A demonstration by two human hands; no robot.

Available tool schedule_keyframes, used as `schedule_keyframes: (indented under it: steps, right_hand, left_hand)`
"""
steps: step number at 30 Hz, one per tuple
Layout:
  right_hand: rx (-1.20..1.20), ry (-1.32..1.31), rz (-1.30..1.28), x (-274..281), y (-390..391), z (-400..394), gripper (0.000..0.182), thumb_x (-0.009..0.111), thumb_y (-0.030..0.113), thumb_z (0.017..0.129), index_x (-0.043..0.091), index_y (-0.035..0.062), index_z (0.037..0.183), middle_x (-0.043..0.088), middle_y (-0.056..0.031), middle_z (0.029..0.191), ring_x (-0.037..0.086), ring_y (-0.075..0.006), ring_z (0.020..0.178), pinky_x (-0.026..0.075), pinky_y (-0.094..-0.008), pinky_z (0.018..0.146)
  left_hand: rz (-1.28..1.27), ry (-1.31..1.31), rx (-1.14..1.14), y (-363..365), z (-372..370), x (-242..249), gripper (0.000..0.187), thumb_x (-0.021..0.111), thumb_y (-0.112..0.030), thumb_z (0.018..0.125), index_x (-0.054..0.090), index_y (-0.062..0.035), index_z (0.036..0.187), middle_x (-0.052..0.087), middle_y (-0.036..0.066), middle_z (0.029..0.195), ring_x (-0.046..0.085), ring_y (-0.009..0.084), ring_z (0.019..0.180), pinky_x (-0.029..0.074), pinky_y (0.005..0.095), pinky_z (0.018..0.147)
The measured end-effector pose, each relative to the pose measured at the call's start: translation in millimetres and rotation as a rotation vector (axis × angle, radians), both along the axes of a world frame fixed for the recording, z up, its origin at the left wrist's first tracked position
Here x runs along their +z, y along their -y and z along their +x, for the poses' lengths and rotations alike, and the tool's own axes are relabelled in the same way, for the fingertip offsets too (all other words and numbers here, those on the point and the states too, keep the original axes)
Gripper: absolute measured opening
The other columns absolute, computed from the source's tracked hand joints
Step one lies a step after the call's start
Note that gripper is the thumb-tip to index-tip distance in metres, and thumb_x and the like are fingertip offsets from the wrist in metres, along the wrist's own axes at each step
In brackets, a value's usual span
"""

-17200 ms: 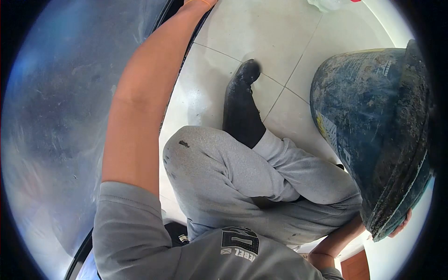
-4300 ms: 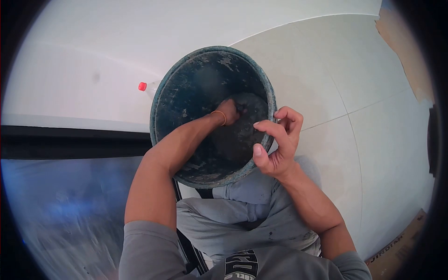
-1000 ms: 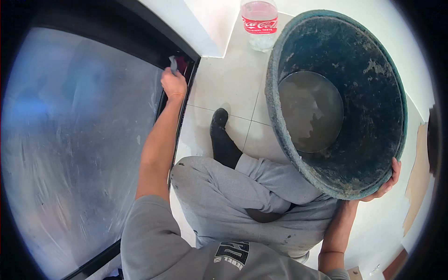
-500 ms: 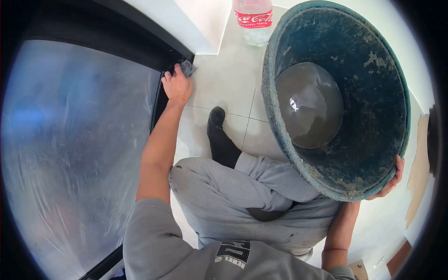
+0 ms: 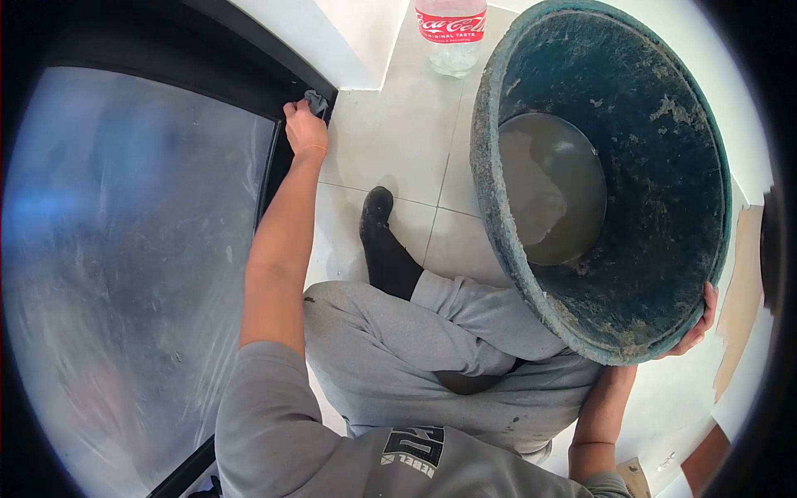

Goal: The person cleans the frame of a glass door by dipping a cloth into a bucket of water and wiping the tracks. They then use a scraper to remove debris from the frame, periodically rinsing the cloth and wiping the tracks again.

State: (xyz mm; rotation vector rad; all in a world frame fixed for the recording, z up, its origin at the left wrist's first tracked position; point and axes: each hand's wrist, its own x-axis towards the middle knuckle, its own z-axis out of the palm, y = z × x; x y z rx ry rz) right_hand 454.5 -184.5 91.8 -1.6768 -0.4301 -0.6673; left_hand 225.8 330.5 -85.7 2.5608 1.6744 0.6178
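My left hand (image 5: 306,129) is closed around a crumpled grey cloth (image 5: 316,103), pressing it to the corner of a black door frame (image 5: 270,79). Plastic film covers the pane (image 5: 141,266) beside it. On the other side, my right hand (image 5: 696,329) grips the lower rim of a large dark green bucket (image 5: 656,191). The bucket is tilted towards me, its walls crusted with dried residue. Murky water (image 5: 552,191) lies in its bottom. The right thumb is hidden behind the rim.
A bottle with a red Coca-Cola label (image 5: 452,37) stands on the tiled floor (image 5: 398,141) beyond the bucket. A white wall corner (image 5: 357,50) juts out near the frame. My foot in a black sock (image 5: 382,241) rests between frame and bucket. Torn cardboard (image 5: 737,299) lies at right.
My left hand has shifted slightly up and left along the black frame with the cloth. The right hand still holds the bucket, and the water surface inside has moved a little.
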Motion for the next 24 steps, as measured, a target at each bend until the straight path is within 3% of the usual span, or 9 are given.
schedule_keyframes:
  steps: [6, 9, 12, 16, 24]
  right_hand:
    - [0.029, -0.050, 0.085, -1.0, 9.0, 4.8, 0.062, 0.016, 0.042, 0.102, 0.056, -0.0001, 0.122, 0.059, -0.0120, 0.122, 0.053, -0.0222, 0.116, 0.035, -0.0418, 0.111]
    - [0.051, -0.040, 0.060, -3.7, 18.7, 10.7, 0.062, 0.016, 0.042, 0.102, 0.057, -0.0012, 0.120, 0.060, -0.0134, 0.120, 0.056, -0.0229, 0.112, 0.039, -0.0418, 0.108]
    - [0.015, 0.008, -0.005, -4.3, 21.6, 15.8, 0.063, 0.015, 0.043, 0.102, 0.057, -0.0018, 0.119, 0.061, -0.0147, 0.119, 0.057, -0.0237, 0.111, 0.040, -0.0421, 0.107]
    - [-0.022, -0.028, 0.020, -1.5, 16.5, 12.3, 0.065, 0.015, 0.044, 0.102, 0.058, -0.0021, 0.119, 0.061, -0.0150, 0.118, 0.057, -0.0250, 0.111, 0.040, -0.0429, 0.107]
    - [0.054, -0.011, 0.035, 2.1, 3.4, 3.2, 0.060, 0.019, 0.043, 0.101, 0.056, -0.0011, 0.120, 0.058, -0.0140, 0.122, 0.052, -0.0255, 0.117, 0.035, -0.0454, 0.110]
  left_hand:
    - [-0.066, -0.260, -0.100, -6.1, 10.5, 13.7, 0.019, 0.056, -0.006, 0.084, 0.066, 0.0029, 0.097, 0.059, 0.022, 0.112, 0.065, 0.0389, 0.099, 0.056, 0.0454, 0.083]
    - [-0.058, -0.450, -0.084, -1.3, 8.0, -0.2, 0.025, 0.052, -0.009, 0.090, 0.060, 0.0079, 0.107, 0.060, 0.022, 0.114, 0.065, 0.0388, 0.101, 0.056, 0.0430, 0.085]
    - [-0.232, -0.462, 0.018, -1.4, 13.2, 5.2, 0.029, 0.048, -0.010, 0.093, 0.056, 0.0091, 0.113, 0.062, 0.023, 0.114, 0.065, 0.0391, 0.103, 0.055, 0.0432, 0.088]
    - [-0.342, -0.423, -0.033, -3.7, 0.2, 24.0, 0.032, 0.044, -0.013, 0.094, 0.055, 0.0072, 0.116, 0.066, 0.027, 0.111, 0.065, 0.0390, 0.105, 0.053, 0.0445, 0.091]
    - [-0.489, -0.483, 0.009, 62.2, -81.6, 51.7, 0.029, 0.043, -0.010, 0.090, 0.063, 0.0056, 0.106, 0.064, 0.028, 0.112, 0.063, 0.0428, 0.106, 0.052, 0.0494, 0.091]
